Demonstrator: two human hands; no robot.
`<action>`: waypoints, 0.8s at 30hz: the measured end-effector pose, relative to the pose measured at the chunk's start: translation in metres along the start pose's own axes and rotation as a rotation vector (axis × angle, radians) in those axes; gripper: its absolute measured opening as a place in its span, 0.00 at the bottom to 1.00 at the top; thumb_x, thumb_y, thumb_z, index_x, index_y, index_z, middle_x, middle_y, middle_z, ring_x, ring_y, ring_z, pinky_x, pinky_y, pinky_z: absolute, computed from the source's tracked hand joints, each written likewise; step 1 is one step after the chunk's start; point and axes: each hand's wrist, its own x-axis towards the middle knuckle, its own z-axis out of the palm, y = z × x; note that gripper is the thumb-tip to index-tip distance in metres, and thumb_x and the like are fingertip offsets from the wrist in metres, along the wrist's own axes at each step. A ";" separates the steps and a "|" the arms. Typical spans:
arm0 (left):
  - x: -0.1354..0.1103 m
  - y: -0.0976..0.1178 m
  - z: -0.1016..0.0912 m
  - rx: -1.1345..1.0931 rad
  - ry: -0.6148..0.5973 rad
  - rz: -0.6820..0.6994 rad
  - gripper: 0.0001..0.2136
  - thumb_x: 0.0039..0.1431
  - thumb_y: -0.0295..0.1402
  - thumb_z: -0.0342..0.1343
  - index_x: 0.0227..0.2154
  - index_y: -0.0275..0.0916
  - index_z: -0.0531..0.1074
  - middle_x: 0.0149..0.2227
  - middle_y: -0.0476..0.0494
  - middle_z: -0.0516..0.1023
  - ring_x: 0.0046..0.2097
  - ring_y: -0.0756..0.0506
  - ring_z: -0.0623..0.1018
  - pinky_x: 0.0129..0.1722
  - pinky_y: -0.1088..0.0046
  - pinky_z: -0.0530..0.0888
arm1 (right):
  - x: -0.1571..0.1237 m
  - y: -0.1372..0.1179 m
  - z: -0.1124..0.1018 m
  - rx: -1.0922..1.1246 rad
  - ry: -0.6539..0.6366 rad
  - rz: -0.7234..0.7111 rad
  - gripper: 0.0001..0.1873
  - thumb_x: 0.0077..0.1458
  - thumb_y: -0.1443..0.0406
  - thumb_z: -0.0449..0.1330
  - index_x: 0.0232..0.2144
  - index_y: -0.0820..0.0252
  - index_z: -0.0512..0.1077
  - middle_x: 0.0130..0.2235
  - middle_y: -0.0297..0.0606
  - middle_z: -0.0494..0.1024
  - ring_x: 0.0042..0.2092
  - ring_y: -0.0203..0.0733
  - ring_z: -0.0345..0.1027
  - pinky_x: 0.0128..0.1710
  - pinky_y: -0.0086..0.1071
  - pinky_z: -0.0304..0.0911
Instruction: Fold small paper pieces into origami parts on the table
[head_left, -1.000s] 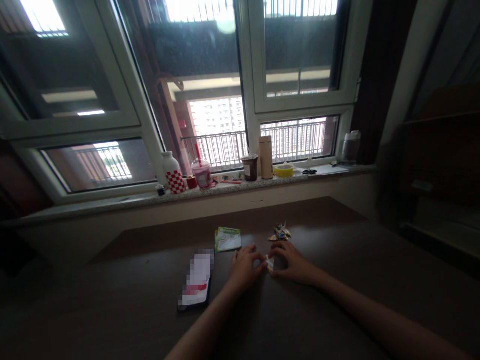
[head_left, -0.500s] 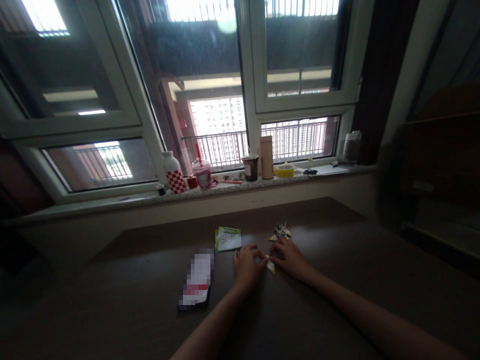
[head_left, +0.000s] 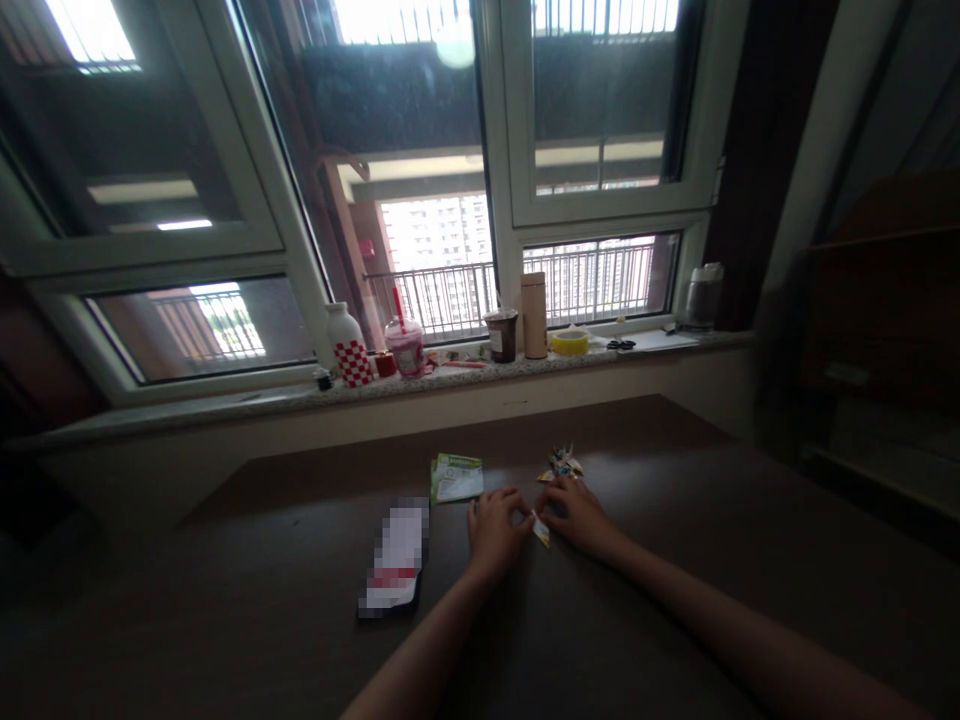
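Note:
On the dark brown table (head_left: 675, 560), my left hand (head_left: 493, 528) and my right hand (head_left: 577, 515) meet over a small folded piece of paper (head_left: 540, 528). Both hands pinch it with curled fingers and press it against the tabletop. A small pile of colourful folded paper pieces (head_left: 562, 463) lies just beyond my right hand. A green and white packet (head_left: 456, 477) rests just beyond my left hand.
A phone (head_left: 394, 560) lies flat to the left of my left forearm. The window sill holds a checkered bottle (head_left: 346, 345), a pink drink cup (head_left: 403, 347), a dark cup (head_left: 501, 334), a tan flask (head_left: 534, 314), a yellow tape roll (head_left: 570, 341) and a jar (head_left: 701, 294).
Both hands slid slightly away from me with the folded paper, and their fingers shifted on it. Nothing else moved.

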 end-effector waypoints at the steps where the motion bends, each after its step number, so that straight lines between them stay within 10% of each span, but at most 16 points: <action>1: 0.000 0.000 0.000 -0.001 -0.006 -0.001 0.06 0.56 0.39 0.56 0.34 0.49 0.77 0.58 0.53 0.72 0.61 0.43 0.65 0.62 0.56 0.56 | 0.000 0.000 -0.001 0.004 -0.009 -0.002 0.06 0.53 0.65 0.63 0.35 0.52 0.78 0.49 0.41 0.72 0.55 0.49 0.62 0.57 0.45 0.55; 24: 0.003 -0.013 -0.007 0.048 -0.046 0.100 0.08 0.56 0.39 0.57 0.36 0.51 0.79 0.62 0.52 0.67 0.62 0.41 0.66 0.62 0.52 0.59 | -0.001 0.013 -0.006 0.086 -0.030 -0.128 0.08 0.52 0.65 0.64 0.36 0.53 0.80 0.47 0.43 0.73 0.54 0.50 0.65 0.57 0.43 0.57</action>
